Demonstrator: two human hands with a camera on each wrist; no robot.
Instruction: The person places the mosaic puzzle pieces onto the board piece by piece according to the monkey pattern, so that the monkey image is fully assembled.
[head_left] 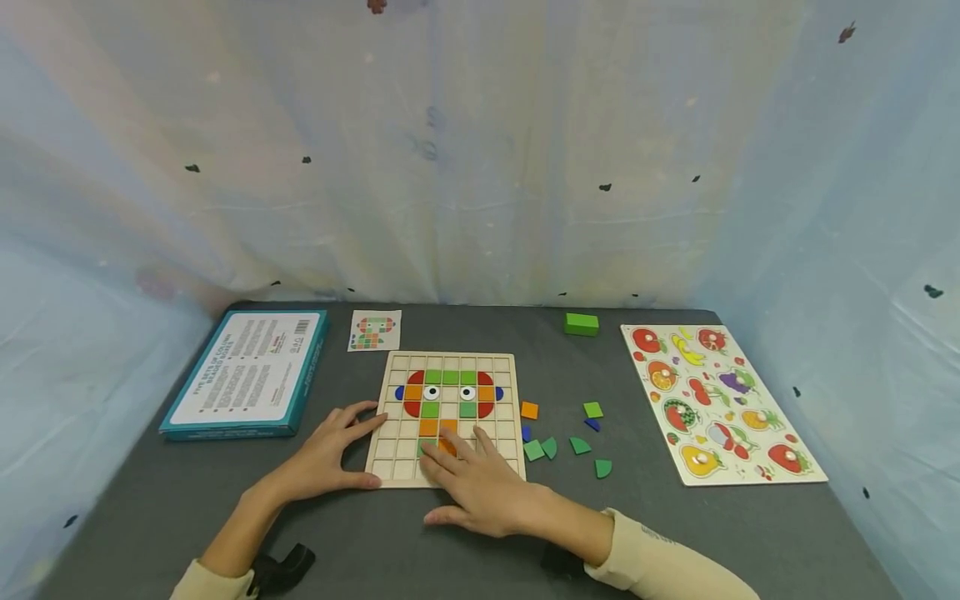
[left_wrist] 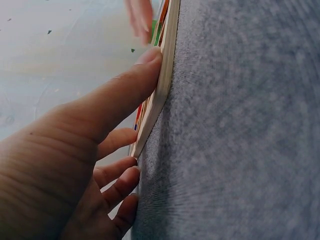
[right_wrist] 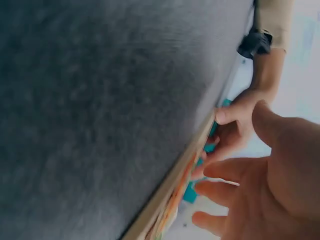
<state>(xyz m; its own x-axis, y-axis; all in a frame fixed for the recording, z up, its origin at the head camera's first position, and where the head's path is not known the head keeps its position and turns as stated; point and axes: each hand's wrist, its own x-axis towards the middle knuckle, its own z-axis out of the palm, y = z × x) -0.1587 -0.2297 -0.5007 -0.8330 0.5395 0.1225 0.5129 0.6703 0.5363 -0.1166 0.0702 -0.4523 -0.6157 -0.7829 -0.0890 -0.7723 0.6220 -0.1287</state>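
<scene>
A wooden grid board [head_left: 390, 472] lies flat on the table, carrying coloured tiles arranged as a face with round eye pieces. My left hand [head_left: 324, 454] holds its near left corner, thumb on the near edge and fingertips at the left edge; the left wrist view shows the thumb [left_wrist: 125, 92] against the wooden side. Over the board's lower middle my right hand [head_left: 480, 483] is spread, fingers extended at an orange tile [head_left: 428, 427] and its neighbours. Its fingertips partly cover a green tile. In the right wrist view the right hand's fingers [right_wrist: 217, 192] are slightly bent, apart, with nothing gripped.
Right of the board lie loose pieces, including an orange square [head_left: 529, 410] and a green quarter-round [head_left: 603, 468]. A pattern card [head_left: 375, 331] and a green block [head_left: 581, 324] are behind. A teal box [head_left: 240, 375] stands left, a fruit puzzle board [head_left: 720, 400] right.
</scene>
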